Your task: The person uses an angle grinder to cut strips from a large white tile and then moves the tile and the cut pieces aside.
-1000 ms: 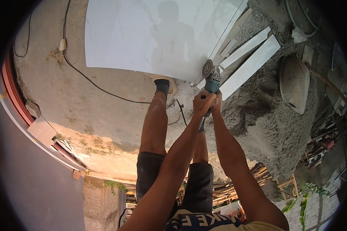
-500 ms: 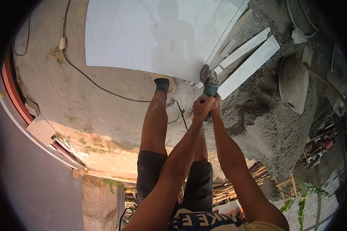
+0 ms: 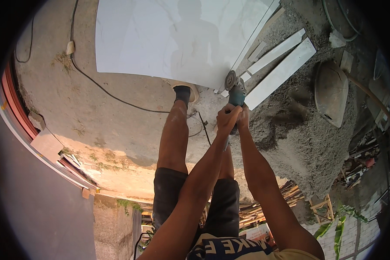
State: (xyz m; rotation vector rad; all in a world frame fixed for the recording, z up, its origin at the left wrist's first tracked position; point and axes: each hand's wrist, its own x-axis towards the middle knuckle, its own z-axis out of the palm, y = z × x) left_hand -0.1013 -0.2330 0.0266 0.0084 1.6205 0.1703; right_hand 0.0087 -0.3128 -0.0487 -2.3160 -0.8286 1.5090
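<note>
Near the white slab (image 3: pixel 147 39), left hand (image 3: pixel 227 119) and right hand (image 3: pixel 244 118), arms (image 3: pixel 201 184) outstretched, clasp a grinder (image 3: pixel 236 96).

Soft daylight, dark curved edges

- Slab (image 3: pixel 143 43): white, faintly veined
- Angle grinder (image 3: pixel 236 96) at the slab's near corner: teal body, dark grey disc (image 3: pixel 230 79)
- Strips (image 3: pixel 282 74) right of the slab: white
- Sand heap (image 3: pixel 310 149) right of the slab: mottled grey
- Cord (image 3: pixel 82 74) left of the slab: black
</note>
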